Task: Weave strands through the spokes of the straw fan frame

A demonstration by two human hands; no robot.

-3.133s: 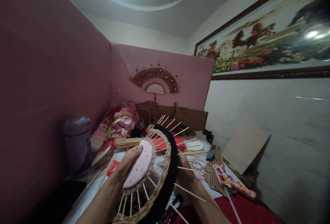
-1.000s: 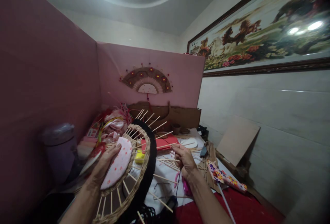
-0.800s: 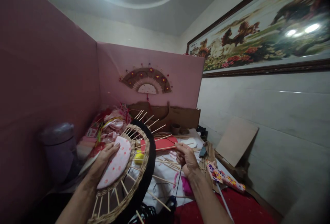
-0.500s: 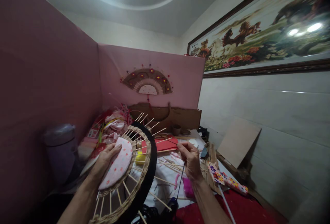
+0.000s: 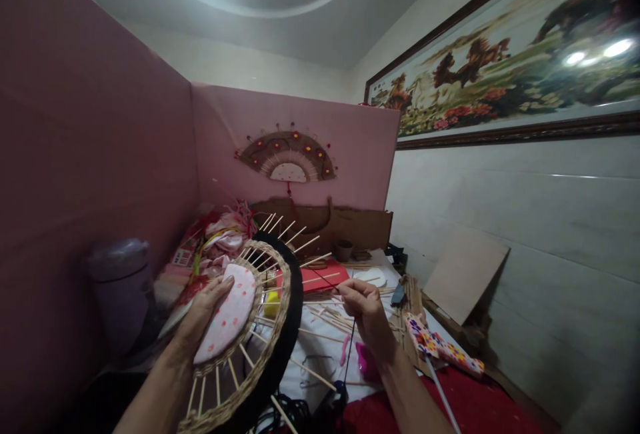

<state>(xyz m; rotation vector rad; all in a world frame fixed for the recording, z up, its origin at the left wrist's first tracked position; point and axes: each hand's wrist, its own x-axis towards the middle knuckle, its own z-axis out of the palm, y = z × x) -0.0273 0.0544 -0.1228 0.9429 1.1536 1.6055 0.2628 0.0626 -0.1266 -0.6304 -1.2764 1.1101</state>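
My left hand (image 5: 210, 304) grips a half-round fan frame by its white, orange-dotted centre piece (image 5: 233, 314), thumb on top. Thin wooden sticks (image 5: 257, 335) radiate from that piece, woven through with tan braided cord (image 5: 280, 327) and an outer band of black cord (image 5: 295, 314). Beyond the black band the stick ends stand bare. To the right of the frame, my right hand (image 5: 364, 304) pinches a dark cord (image 5: 327, 279) that stretches toward the upper sticks. Below this hand the cord (image 5: 351, 347) hangs down to a dark bundle (image 5: 337, 394) at the table's front.
A decorated fan (image 5: 287, 157) hangs on the pink panel ahead. Loose sticks (image 5: 330, 319), red paper (image 5: 325, 279) and a magenta packet (image 5: 366, 361) lie on the table. A glue gun with flowered covering (image 5: 440, 344) lies right; a lidded container (image 5: 120, 287) stands left.
My right hand has shifted slightly down, still pinching the cord. The fan frame has moved and turned a little in my left hand; the view has shifted slightly too.
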